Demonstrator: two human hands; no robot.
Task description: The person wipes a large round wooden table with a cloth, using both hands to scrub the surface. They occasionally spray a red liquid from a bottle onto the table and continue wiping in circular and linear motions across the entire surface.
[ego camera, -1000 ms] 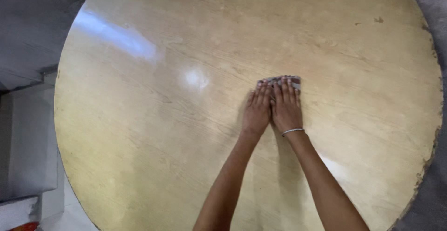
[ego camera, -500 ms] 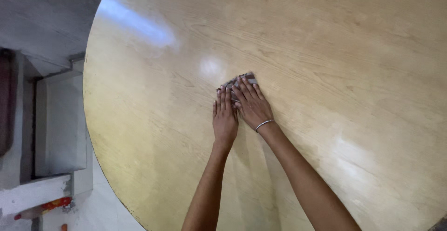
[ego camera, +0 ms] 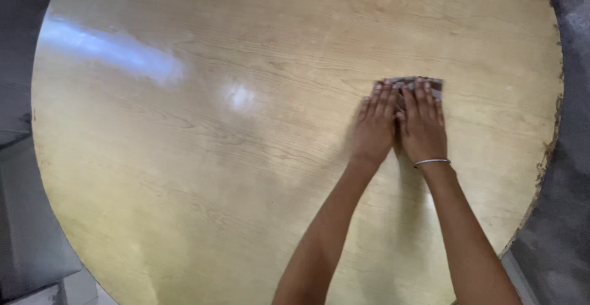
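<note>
A small folded cloth (ego camera: 434,86), grey with reddish stripes, lies flat on a round light-wood table (ego camera: 184,176). My left hand (ego camera: 375,130) and my right hand (ego camera: 423,127) lie side by side, palms down, pressing on the cloth. Only the cloth's far edge shows beyond the fingertips; the rest is hidden under the hands. A thin silver bangle (ego camera: 432,161) circles my right wrist.
The table's rim at the right is chipped and worn (ego camera: 549,145). Grey floor (ego camera: 568,219) lies beyond it on the right. A grey block or step (ego camera: 24,231) sits below the table's left edge. Glare streaks cross the tabletop at upper left.
Both hands have slid the cloth across the tabletop to the right, after going left half a second ago. The view shifted too, so the table's right rim shows again.
</note>
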